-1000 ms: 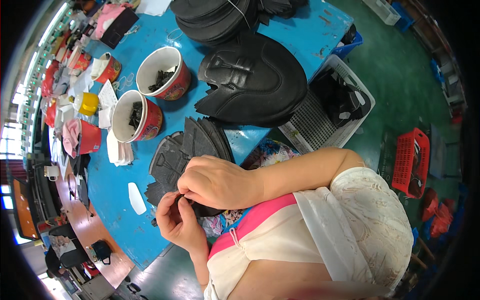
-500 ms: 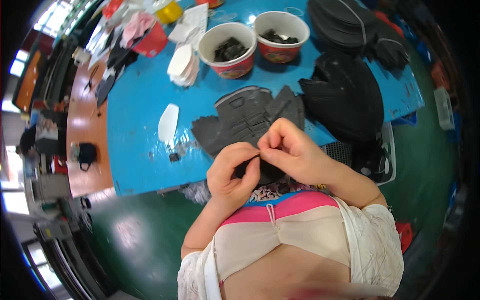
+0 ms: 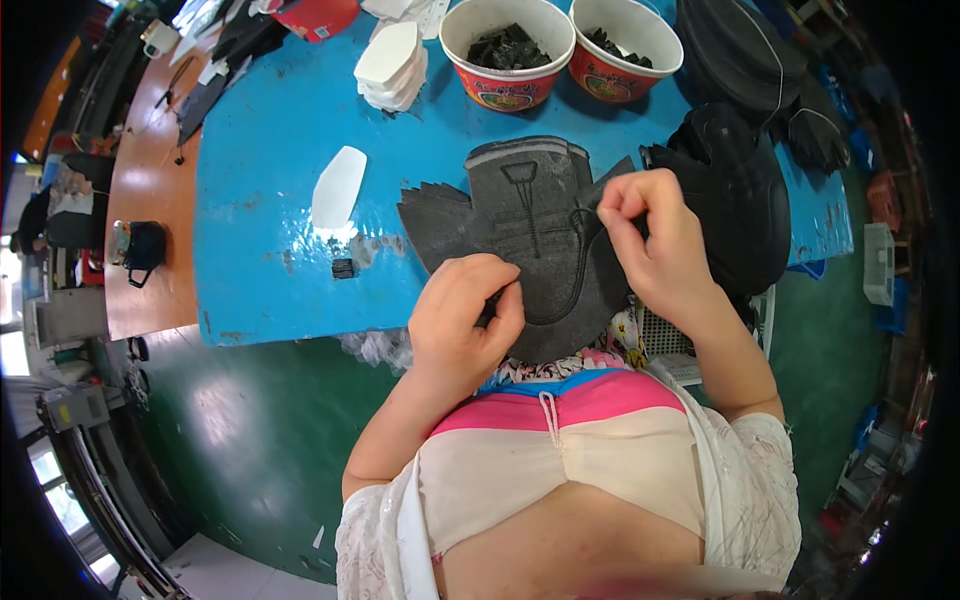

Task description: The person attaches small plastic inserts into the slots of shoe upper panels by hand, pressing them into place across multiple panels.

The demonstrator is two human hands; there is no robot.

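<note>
A stack of flat dark grey shoe-upper pieces (image 3: pixel 520 185) with stitched lines lies on the blue table in front of me, its lower part over the near edge. A thin black cord (image 3: pixel 579 278) droops in a curve across it between my hands. My right hand (image 3: pixel 655 240) pinches the cord's upper end over the stack's right side. My left hand (image 3: pixel 468 310) is closed in a pinch at the stack's left side. The cord's lower end runs into its fingers, where the grip is partly hidden.
Two red-and-white paper tubs (image 3: pixel 507 55) (image 3: pixel 625 50) of black scraps stand at the back. Black padded pieces (image 3: pixel 735 200) lie on the right. A white cutout (image 3: pixel 339 188), a stack of white pieces (image 3: pixel 391 62) and a small black bundle (image 3: pixel 343 268) are on the left.
My hands were together in the middle and are now apart. My right hand has moved up and right, with the cord stretched out in a curve between them. The view has shifted.
</note>
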